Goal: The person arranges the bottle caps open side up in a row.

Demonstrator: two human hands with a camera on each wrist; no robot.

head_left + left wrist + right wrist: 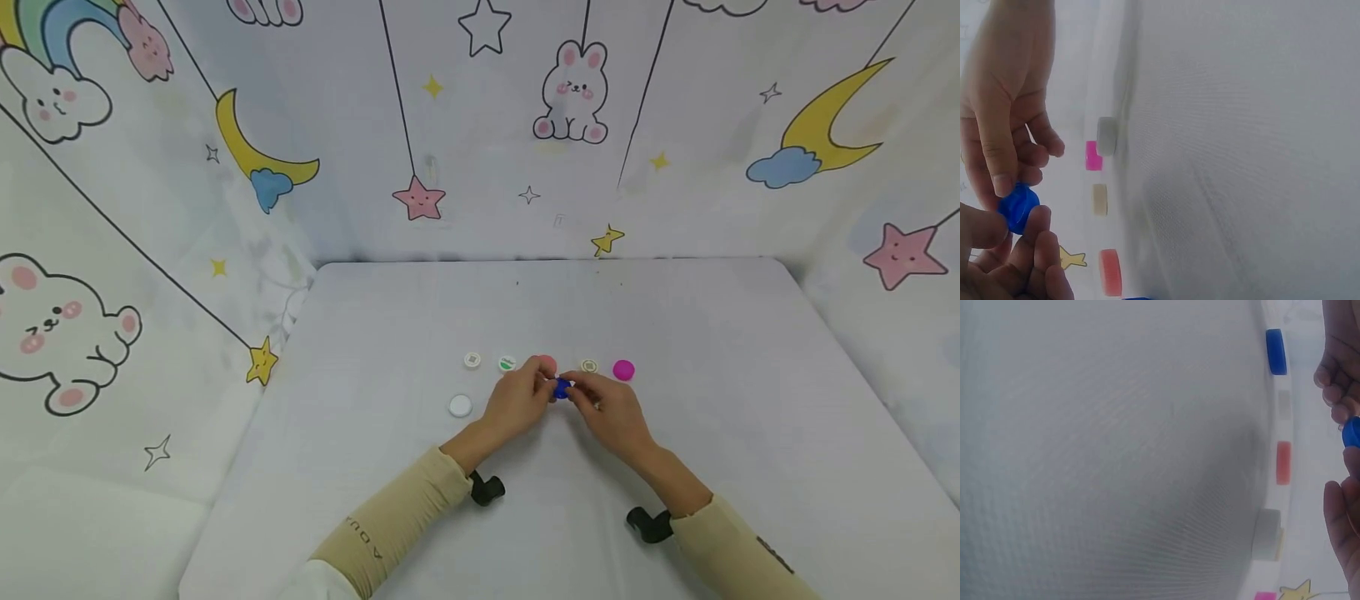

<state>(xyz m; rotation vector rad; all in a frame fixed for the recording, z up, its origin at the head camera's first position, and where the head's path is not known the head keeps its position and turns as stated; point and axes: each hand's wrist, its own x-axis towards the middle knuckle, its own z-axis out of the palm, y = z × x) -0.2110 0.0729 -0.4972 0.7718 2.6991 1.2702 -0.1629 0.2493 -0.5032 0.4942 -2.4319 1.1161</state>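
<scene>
Partly covered, a blue cap (562, 388) is pinched by the left hand (520, 398) and, it seems, the right hand (615, 412).

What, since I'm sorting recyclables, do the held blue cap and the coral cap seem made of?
The blue cap: probably plastic, smooth and somewhat glossy, judging by its pale highlights. The coral cap: likely plastic too, more matte, its finely ridged side suggesting moulding.

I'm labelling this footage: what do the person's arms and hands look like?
The left hand and right hand are bare. The sleeves are beige with dark markings; white cloth shows beyond the left one. Black attachments jut from both.
</scene>
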